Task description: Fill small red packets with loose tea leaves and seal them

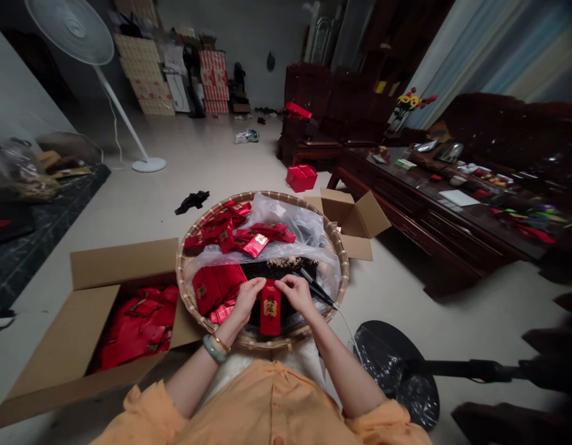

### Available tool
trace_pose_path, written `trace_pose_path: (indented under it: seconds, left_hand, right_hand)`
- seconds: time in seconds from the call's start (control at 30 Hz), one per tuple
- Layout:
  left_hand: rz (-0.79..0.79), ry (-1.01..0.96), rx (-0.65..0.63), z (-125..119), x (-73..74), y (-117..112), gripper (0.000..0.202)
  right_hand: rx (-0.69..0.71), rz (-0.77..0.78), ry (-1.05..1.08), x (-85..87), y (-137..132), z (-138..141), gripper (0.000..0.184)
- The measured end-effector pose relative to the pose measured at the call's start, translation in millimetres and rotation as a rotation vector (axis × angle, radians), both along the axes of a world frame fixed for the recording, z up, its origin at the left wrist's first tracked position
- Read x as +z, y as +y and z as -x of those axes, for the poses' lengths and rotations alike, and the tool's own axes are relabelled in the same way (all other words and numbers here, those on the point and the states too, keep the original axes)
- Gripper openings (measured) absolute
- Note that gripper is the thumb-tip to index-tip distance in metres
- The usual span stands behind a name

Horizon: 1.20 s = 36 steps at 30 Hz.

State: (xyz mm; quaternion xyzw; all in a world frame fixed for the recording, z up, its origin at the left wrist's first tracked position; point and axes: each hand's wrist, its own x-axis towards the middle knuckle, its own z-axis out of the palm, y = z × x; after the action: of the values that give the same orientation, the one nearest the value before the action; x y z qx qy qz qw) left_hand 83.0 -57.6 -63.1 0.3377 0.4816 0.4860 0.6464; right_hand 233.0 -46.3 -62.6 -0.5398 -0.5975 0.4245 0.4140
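Note:
A red packet (270, 318) with a gold label and dark characters hangs upright between my hands. My left hand (249, 299) pinches its top left corner, and my right hand (295, 292) pinches the top right. Below and around them is a round woven basket (180, 272) lined with clear plastic (309, 225). Flat red packets (216, 285) lie stacked to the left, beside dark loose tea leaves (277, 267). Plumper red packets (225, 232) are heaped at the far side. A black corded tool with two prongs (317, 288), perhaps a hand sealer, rests near my right hand.
An open carton (54, 327) full of red packets stands at the left. Another open carton (344, 213) and a red box (301, 178) are beyond the basket. A round black stand base (392, 364) lies at right, near a long wooden table (406, 204). A white fan (149, 164) stands far left.

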Motion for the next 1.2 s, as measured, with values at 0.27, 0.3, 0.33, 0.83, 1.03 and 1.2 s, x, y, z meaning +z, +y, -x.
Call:
trace_pose_path:
  seconds: [0.27, 0.3, 0.33, 0.83, 1.03, 1.2]
  left_hand:
    - [-0.127, -0.201, 0.198, 13.8, 20.5, 32.2, 0.028]
    - [-0.158, -0.257, 0.269, 17.1, 26.1, 39.7, 0.028]
    - [-0.187, -0.284, 0.310, 20.4, 30.5, 46.0, 0.029]
    - [-0.174, 1.502, -0.045, 134.8, -35.5, -1.2, 0.047]
    - [-0.184, 1.398, -0.202, 151.2, -39.4, 12.8, 0.025]
    - [-0.238, 1.336, -0.057, 139.9, -18.3, 9.7, 0.023]
  right_hand:
    - [-0.063, 0.231, 0.352, 7.2, 2.1, -7.9, 0.049]
    - [-0.086, 0.235, 0.397, 7.8, 2.7, -9.0, 0.051]
    - [-0.102, 0.242, 0.433, 7.8, 3.0, -10.0, 0.052]
    - [-0.017, 0.355, 0.351, -21.6, -3.0, -12.5, 0.045]
    - [0.004, 0.371, 0.352, -22.8, -5.1, -12.3, 0.045]
    - [-0.013, 0.329, 0.318, -24.5, -9.3, -11.3, 0.042]
